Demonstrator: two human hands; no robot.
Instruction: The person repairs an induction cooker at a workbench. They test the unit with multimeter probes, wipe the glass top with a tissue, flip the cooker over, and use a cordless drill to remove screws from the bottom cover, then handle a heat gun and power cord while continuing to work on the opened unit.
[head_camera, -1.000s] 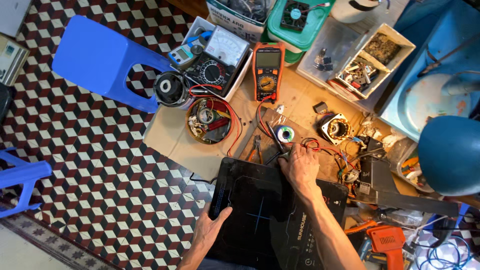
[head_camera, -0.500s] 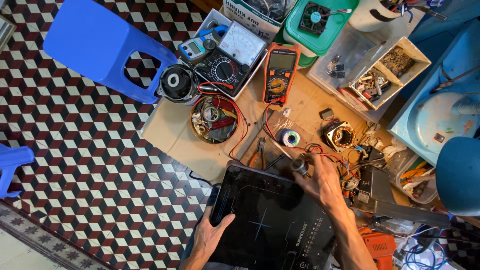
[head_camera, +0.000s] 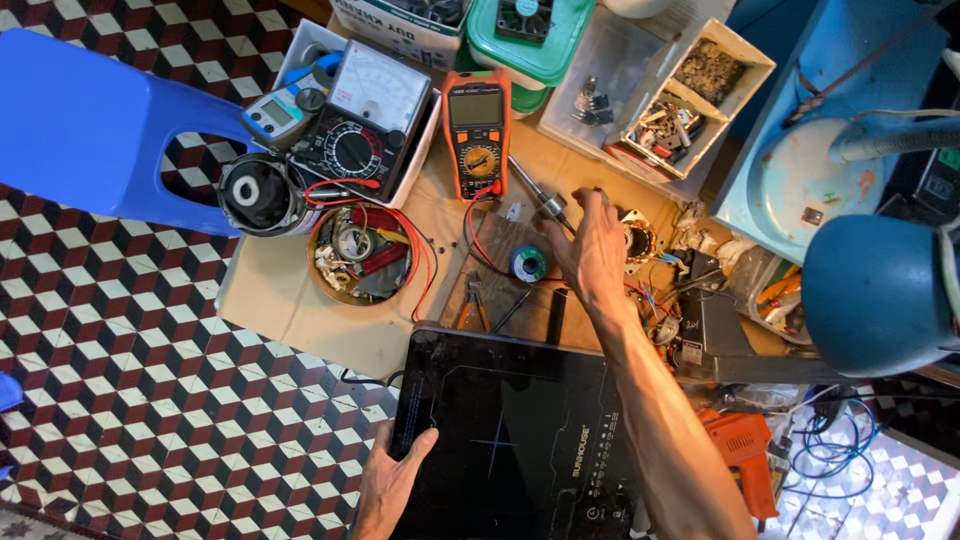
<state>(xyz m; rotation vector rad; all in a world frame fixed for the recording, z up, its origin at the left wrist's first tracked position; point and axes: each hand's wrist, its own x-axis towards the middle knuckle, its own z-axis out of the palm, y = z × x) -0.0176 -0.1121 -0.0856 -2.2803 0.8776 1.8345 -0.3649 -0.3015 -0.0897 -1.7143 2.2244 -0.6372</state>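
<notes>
L hand (head_camera: 392, 478) rests on the near left edge of a black induction cooktop (head_camera: 520, 440), fingers spread flat on the glass, thumb over the rim, nothing clamped. R hand (head_camera: 592, 248) is stretched fwd over the cardboard sheet (head_camera: 290, 300), fingers together and curled down at the tip end of a soldering iron (head_camera: 535, 195) lying diag just beside the orange multimeter (head_camera: 477, 132); can't tell if it actually grips the iron or only touches it. Solder spool (head_camera: 527, 264) sits just left of R wrist, w/ red test leads (head_camera: 478, 245) looping past it. Round tin of parts (head_camera: 362, 252) further left, analog meter (head_camera: 362, 118) in a white tray behind it. Blue plastic stool (head_camera: 90, 120) on the tiled floor at far left. Orange drill (head_camera: 742, 450) near R forearm, beside the cooktop
</notes>
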